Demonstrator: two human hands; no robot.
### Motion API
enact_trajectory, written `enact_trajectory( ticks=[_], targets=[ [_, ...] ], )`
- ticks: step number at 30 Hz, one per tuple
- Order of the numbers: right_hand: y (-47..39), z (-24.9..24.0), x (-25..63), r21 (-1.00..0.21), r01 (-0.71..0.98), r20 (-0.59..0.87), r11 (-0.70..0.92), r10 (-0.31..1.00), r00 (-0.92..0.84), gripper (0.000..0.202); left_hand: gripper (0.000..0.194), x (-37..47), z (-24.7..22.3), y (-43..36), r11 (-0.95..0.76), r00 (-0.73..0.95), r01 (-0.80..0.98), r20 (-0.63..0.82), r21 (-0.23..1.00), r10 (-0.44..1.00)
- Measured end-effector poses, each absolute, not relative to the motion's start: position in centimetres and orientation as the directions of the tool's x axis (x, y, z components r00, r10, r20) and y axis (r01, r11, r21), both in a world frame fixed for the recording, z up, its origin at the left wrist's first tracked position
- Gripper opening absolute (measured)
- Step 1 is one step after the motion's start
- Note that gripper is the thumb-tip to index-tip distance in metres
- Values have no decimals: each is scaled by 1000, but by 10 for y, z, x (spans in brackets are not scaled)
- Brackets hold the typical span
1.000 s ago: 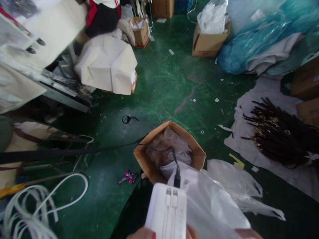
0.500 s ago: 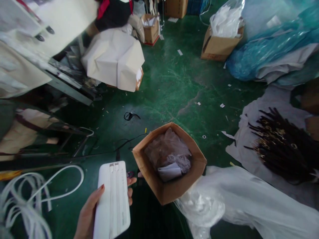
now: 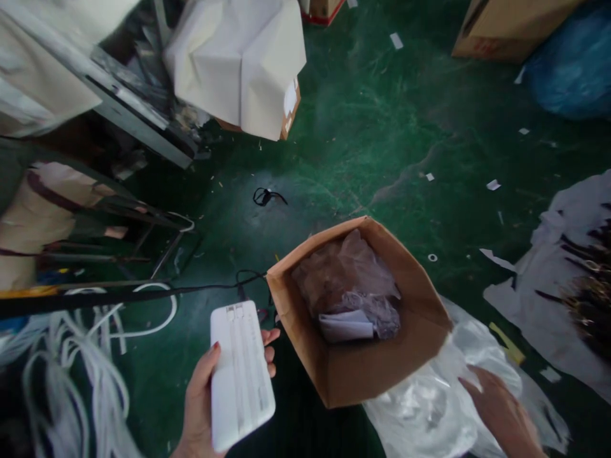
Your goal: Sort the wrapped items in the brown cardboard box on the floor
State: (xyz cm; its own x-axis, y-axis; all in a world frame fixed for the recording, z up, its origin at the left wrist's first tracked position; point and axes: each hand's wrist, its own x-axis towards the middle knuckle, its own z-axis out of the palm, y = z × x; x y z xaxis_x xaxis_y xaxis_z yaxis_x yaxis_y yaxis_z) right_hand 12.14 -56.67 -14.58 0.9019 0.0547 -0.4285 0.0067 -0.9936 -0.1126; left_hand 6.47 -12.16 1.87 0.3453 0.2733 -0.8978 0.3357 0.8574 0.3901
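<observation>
Currently: left hand [image 3: 203, 407] clasps a white power bank [image 3: 241, 375] beside the cardboard box [image 3: 382, 375], rigid, smooth, best gripped edgewise; right hand [image 3: 501, 410] apparently grasps soft plastic bag [image 3: 429, 413].

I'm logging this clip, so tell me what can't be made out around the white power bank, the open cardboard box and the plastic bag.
All in the head view:
- Power bank: printing too small to read; black cable's far end lost behind clutter at left.
- Left hand: wrist cut off by the bottom edge.
- Right hand: blurred on the plastic bag; its grip is unclear.
- Cardboard box: crumpled plastic hides what lies beneath.
</observation>
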Motion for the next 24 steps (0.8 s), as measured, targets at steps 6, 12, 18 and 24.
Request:
enact_trajectory(
  ticks=[6,12,18,24],
  targets=[
    [-495,-93,137,-181,-66,-216,-981,-25,976,40,55,72,-54,-116,817,339,226,-829,530,444],
    [-334,-175,152,-557,466,-163,-688,641,750,30,60,55,-116,-110,864,337,92,-832,494,440],
    [-243,-305,171,-297,657,-737,-693,604,304,42,62,34,-143,-101,892,183,52,-883,448,433],
    [-315,-328,132,-110,622,-915,-775,324,242,37,65,17,-160,-85,949,184,-28,-932,314,313]
  ],
)
